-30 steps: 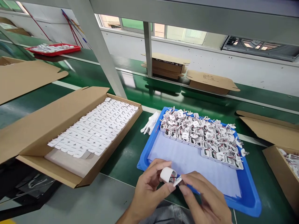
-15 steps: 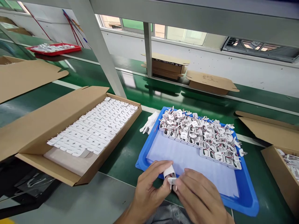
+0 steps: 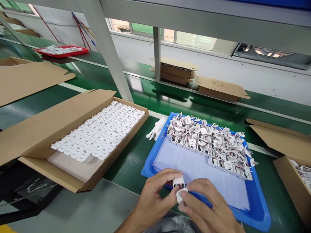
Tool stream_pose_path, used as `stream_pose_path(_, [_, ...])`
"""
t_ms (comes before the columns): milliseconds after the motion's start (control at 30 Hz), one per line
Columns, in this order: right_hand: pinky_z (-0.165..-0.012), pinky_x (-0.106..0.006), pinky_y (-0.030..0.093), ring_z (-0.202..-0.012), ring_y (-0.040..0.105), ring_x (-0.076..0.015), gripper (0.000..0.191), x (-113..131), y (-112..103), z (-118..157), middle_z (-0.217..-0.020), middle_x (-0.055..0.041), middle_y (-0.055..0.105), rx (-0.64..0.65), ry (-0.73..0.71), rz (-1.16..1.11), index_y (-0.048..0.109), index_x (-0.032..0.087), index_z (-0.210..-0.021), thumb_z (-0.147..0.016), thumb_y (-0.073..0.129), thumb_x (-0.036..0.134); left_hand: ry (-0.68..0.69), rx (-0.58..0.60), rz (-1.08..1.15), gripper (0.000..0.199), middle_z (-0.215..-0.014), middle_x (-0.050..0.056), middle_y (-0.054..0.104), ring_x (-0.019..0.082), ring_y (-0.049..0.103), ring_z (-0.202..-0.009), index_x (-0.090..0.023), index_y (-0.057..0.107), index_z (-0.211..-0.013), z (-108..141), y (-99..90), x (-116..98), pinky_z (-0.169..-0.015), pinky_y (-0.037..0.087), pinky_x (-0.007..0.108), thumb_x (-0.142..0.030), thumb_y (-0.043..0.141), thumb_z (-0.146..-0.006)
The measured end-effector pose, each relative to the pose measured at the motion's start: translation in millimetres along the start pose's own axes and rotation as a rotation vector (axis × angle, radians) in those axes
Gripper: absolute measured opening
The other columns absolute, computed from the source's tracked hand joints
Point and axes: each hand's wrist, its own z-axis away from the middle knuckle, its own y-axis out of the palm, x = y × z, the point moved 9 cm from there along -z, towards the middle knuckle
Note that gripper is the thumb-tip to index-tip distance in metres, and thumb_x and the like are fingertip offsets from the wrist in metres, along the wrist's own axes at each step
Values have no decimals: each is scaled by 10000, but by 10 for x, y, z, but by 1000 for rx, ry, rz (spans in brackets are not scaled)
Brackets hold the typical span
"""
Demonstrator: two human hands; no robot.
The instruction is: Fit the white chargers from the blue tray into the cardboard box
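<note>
My left hand [image 3: 157, 200] holds a small white charger housing [image 3: 178, 182] between thumb and fingers, its open end showing wires inside. My right hand [image 3: 210, 204] pinches the white plug cover [image 3: 181, 195] just below that opening; the cover's flat face is visible, and its prongs are mostly hidden by the fingers. Both hands are over the near-left edge of a blue tray [image 3: 261, 210]. Many open white housings [image 3: 191, 142] with loose covers and wires stand in rows at the tray's far side.
To the left, an open cardboard box [image 3: 131, 137] holds rows of closed white chargers [image 3: 97, 132]. A white glove [image 3: 156, 128] lies between box and tray. Another open box [image 3: 291, 184] stands at right. Behind are a metal post [image 3: 109, 51] and a red tray [image 3: 62, 51].
The plug cover has been turned so its flat face shows instead of its prongs. The housing is tilted differently, with its wires more visible. The camera view has shifted slightly.
</note>
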Motion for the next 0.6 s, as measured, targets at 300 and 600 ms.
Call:
stream_pose_path(300, [-724, -339, 633, -911, 714, -230, 178, -19, -76, -118, -1036, -139, 721, 46, -46, -22, 660, 138, -1224, -1066, 578, 131, -164, 90, 68, 284, -1220, 98, 823, 239, 791, -1097, -227, 814, -1173, 3, 27, 171, -872, 660, 287, -134, 690, -936])
stream_pose_path(600, [-790, -403, 611, -1011, 641, -257, 307, -212, -4, -39, -1111, -146, 676, -41, -8, -119, 631, 132, -1292, -1003, 634, 26, -185, 258, 160, 332, -1359, 105, 752, 265, 722, -1251, -319, 755, -1347, -34, 69, 236, -1015, 626, 365, -291, 616, -1047])
